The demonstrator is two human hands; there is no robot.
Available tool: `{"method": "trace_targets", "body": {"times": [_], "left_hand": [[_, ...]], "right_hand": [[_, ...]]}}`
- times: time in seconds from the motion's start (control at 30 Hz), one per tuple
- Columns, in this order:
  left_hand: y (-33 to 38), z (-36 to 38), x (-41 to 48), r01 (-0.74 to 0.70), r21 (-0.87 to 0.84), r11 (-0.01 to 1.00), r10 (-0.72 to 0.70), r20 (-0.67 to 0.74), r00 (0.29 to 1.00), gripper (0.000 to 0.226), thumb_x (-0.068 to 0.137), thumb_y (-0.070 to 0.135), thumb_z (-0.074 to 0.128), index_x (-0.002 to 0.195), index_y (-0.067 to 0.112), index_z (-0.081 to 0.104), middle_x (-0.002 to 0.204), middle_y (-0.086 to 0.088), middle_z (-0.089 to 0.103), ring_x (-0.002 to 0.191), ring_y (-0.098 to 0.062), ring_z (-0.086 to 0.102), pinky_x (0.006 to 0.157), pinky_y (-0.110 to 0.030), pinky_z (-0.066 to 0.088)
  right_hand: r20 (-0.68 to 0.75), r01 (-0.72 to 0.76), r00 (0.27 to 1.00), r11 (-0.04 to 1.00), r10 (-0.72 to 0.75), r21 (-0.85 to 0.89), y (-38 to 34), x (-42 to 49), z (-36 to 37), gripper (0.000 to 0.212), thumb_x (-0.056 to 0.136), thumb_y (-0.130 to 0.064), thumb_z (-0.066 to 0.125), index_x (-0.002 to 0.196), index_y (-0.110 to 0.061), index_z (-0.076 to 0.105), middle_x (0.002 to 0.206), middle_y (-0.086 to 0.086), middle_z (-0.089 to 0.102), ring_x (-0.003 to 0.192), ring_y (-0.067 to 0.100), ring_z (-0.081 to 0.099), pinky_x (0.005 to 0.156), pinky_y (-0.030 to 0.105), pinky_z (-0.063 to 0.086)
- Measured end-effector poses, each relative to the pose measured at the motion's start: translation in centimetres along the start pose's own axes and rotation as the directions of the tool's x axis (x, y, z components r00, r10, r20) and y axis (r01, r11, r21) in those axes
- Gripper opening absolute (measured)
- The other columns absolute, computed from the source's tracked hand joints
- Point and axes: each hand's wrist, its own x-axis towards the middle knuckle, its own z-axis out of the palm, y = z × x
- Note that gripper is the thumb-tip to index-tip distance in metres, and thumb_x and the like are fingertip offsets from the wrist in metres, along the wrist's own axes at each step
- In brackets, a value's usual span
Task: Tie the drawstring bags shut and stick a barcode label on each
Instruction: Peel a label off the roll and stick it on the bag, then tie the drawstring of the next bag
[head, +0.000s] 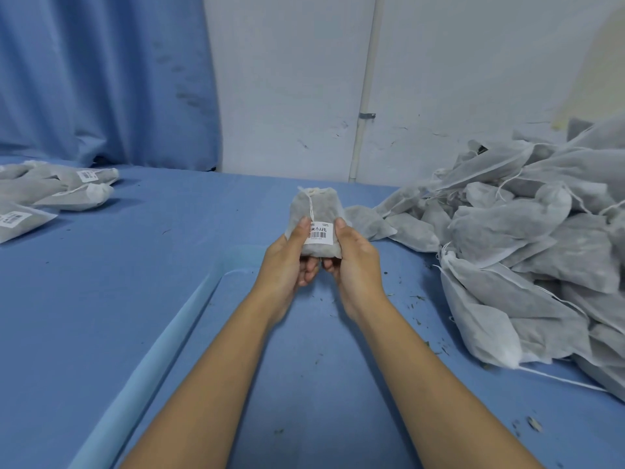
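Observation:
A small grey drawstring bag (316, 206) is held upright above the blue table, its neck gathered at the top and its white string hanging down the front. A white barcode label (318, 233) sits on its lower front. My left hand (291, 257) grips the bag's left side, thumb on the front next to the label. My right hand (351, 257) grips its right side, thumb at the label's right edge. The fingers of both hands curl under and behind the bag.
A large heap of unlabelled grey bags (534, 238) with loose strings fills the right side. Several labelled bags (57, 191) lie at the far left. The blue table cloth (169, 265) has a raised fold running diagonally. A blue curtain (101, 79) and white wall stand behind.

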Motion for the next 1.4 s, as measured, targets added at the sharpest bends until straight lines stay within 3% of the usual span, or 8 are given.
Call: {"method": "trace_targets", "body": {"times": [0.23, 0.5, 0.6, 0.63, 0.7, 0.9, 1.1, 1.4], "left_hand": [[-0.2, -1.0, 0.1, 0.02, 0.061, 0.998, -0.017, -0.048, 0.999, 0.028, 0.098, 0.032, 0.044, 0.081, 0.014, 0.057, 0.044, 0.006, 0.04, 0.038, -0.007, 0.032, 0.036, -0.018, 0.024], [0.8, -1.8, 0.2, 0.017, -0.012, 1.0, -0.019, -0.131, 0.991, 0.02, 0.095, 0.018, 0.051, 0.077, 0.009, 0.052, 0.044, 0.005, 0.038, 0.038, -0.008, 0.032, 0.037, -0.017, 0.024], [2.0, -2.1, 0.6, -0.131, -0.356, 0.925, 0.052, -0.222, 0.974, 0.028, 0.095, 0.013, 0.053, 0.122, 0.007, 0.051, 0.108, 0.001, 0.067, 0.087, -0.005, 0.066, 0.075, -0.025, 0.052], [2.2, -2.3, 0.7, -0.141, -0.462, 0.875, 0.035, -0.23, 0.973, 0.058, 0.094, 0.01, 0.053, 0.146, 0.008, 0.028, 0.142, 0.002, 0.048, 0.114, -0.004, 0.057, 0.092, -0.035, 0.05], [2.2, -2.5, 0.6, -0.145, -0.508, 0.849, 0.034, -0.223, 0.974, 0.08, 0.094, 0.004, 0.051, 0.152, 0.016, -0.004, 0.159, 0.007, 0.015, 0.128, -0.001, 0.043, 0.103, -0.043, 0.042], [1.4, -1.2, 0.2, -0.065, -0.366, 0.928, 0.015, -0.137, 0.99, 0.064, 0.097, 0.007, 0.049, 0.151, 0.012, 0.015, 0.142, 0.006, 0.047, 0.12, -0.015, 0.058, 0.091, -0.037, 0.053], [1.3, 1.3, 0.8, -0.005, -0.095, 0.996, -0.003, -0.094, 0.996, 0.028, 0.096, 0.016, 0.053, 0.124, 0.017, 0.053, 0.107, 0.009, 0.072, 0.091, -0.014, 0.071, 0.08, -0.024, 0.054], [0.4, 2.4, 2.5, 0.002, -0.006, 1.0, -0.002, -0.126, 0.992, 0.023, 0.092, 0.005, 0.048, 0.097, 0.017, 0.066, 0.083, 0.004, 0.075, 0.062, -0.006, 0.065, 0.054, -0.011, 0.046]], "right_hand": [[0.009, 0.04, 0.999, 0.988, -0.039, -0.151, 0.4, -0.2, 0.2, 0.024, 0.094, -0.033, 0.057, 0.08, -0.014, 0.062, 0.06, -0.009, 0.06, 0.05, 0.004, 0.048, 0.048, 0.016, 0.041], [-0.075, -0.056, 0.996, 0.995, 0.05, -0.085, 0.4, 0.2, -0.5, 0.032, 0.102, -0.032, 0.041, 0.089, -0.014, 0.064, 0.065, -0.004, 0.061, 0.049, 0.006, 0.051, 0.051, 0.019, 0.041], [-0.104, -0.072, 0.992, 0.996, 0.067, -0.045, 0.6, 0.3, -1.0, 0.031, 0.102, -0.025, 0.04, 0.093, -0.011, 0.066, 0.066, -0.003, 0.059, 0.049, 0.007, 0.049, 0.049, 0.017, 0.039], [-0.13, -0.075, 0.989, 0.996, 0.069, -0.04, 0.6, 0.4, -1.2, 0.029, 0.101, -0.023, 0.041, 0.092, -0.012, 0.067, 0.067, -0.003, 0.059, 0.049, 0.007, 0.049, 0.049, 0.016, 0.039], [-0.195, -0.079, 0.979, 0.995, 0.067, -0.053, 0.7, 0.5, -1.5, 0.025, 0.098, -0.018, 0.043, 0.091, -0.013, 0.067, 0.071, -0.002, 0.059, 0.051, 0.008, 0.05, 0.051, 0.017, 0.04], [-0.38, -0.093, 0.924, 0.985, 0.031, -0.146, 0.8, 2.1, -3.1, 0.027, 0.093, -0.005, 0.04, 0.106, -0.017, 0.061, 0.086, -0.003, 0.058, 0.069, 0.009, 0.054, 0.06, 0.019, 0.044], [-0.307, -0.187, 0.928, 0.976, 0.212, 0.109, 0.3, 4.7, -4.4, 0.04, 0.094, 0.002, 0.039, 0.131, -0.008, 0.049, 0.087, 0.003, 0.053, 0.091, 0.018, 0.056, 0.086, 0.028, 0.05], [-0.223, -0.284, 0.945, 0.94, 0.24, -0.191, -0.2, 7.5, -4.2, 0.049, 0.093, 0.0, 0.04, 0.138, -0.02, 0.045, 0.105, 0.005, 0.051, 0.082, 0.02, 0.053, 0.069, 0.026, 0.054]]}}
